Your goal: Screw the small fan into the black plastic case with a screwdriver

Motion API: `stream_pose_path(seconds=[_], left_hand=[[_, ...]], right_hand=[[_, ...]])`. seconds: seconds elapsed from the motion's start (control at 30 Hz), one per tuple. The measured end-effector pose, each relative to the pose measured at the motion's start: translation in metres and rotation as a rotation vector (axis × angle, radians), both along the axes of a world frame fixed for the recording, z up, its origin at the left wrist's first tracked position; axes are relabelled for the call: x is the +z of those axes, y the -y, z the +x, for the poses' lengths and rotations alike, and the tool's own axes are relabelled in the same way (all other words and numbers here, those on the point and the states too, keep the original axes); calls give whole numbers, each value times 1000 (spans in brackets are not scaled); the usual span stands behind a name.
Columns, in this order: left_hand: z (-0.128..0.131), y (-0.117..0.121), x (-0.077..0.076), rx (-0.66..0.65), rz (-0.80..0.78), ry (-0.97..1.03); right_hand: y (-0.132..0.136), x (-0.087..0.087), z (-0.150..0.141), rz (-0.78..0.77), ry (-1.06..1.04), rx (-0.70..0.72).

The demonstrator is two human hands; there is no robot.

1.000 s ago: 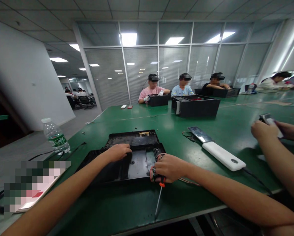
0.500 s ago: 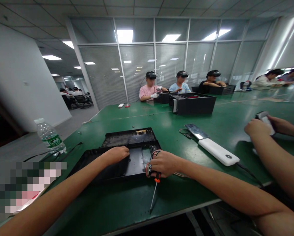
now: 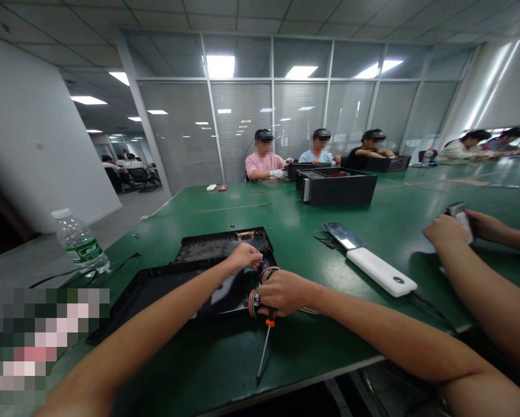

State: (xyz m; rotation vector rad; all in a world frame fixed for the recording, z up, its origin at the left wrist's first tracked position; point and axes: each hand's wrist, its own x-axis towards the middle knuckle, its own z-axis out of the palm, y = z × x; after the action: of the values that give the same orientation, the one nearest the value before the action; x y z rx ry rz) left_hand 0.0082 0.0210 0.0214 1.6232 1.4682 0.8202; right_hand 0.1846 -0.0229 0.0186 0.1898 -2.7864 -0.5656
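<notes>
My right hand (image 3: 280, 292) is closed around a screwdriver (image 3: 269, 322) with a black and orange handle, its thin shaft pointing down toward the table's front edge. Looped striped wires (image 3: 254, 303) are bunched in the same hand. Over the right end of an open, flat black case (image 3: 133, 289), my left hand (image 3: 244, 256) has its fingertips pinched together, close to the wires; anything between them is too small to make out. Behind the case lies a dark panel (image 3: 211, 246) with a brass-coloured strip. My left forearm covers part of the case.
A white handheld device (image 3: 381, 272) with a cable lies right of my hands. At the left stands a water bottle (image 3: 81, 243). A large black box (image 3: 338, 188) sits farther back. Another person's hands (image 3: 448, 231) hold a device at the right; several people sit across the green table (image 3: 225, 208).
My left hand has moved right, from above the middle of the case to its right end near the wires. My right hand keeps its hold on the screwdriver and wires.
</notes>
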Motion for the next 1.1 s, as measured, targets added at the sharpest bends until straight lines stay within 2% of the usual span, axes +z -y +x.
stream_pose_path(seconds=[0.17,0.4,0.47,0.53,0.7,0.77,0.83,0.9,0.97,1.1], left_hand=[[6,-2,-15,131,-27,132],[8,-4,-18,201,-27,170],[8,-3,-18,212,-24,180],[8,-2,-18,217,-26,179],[7,-1,-17,224,-34,176],[7,-2,-18,225,-38,182],[7,-3,-18,233,-43,175],[7,-3,-17,247,-52,156],[7,-3,-17,255,-61,142],[5,-3,-16,238,-52,168]], right_hand=[[-3,-2,1,-48,-18,-19],[-3,-5,0,-96,-25,-36],[-1,-1,3,-155,-51,-43],[-3,6,8,-297,-130,-88],[-32,31,30,-858,-497,-287],[-49,38,39,-1052,-508,-307],[-63,40,46,-1155,-488,-358],[-72,40,50,-1128,-551,-455],[-75,40,52,-1033,-665,-540],[-73,37,48,-917,-779,-597]])
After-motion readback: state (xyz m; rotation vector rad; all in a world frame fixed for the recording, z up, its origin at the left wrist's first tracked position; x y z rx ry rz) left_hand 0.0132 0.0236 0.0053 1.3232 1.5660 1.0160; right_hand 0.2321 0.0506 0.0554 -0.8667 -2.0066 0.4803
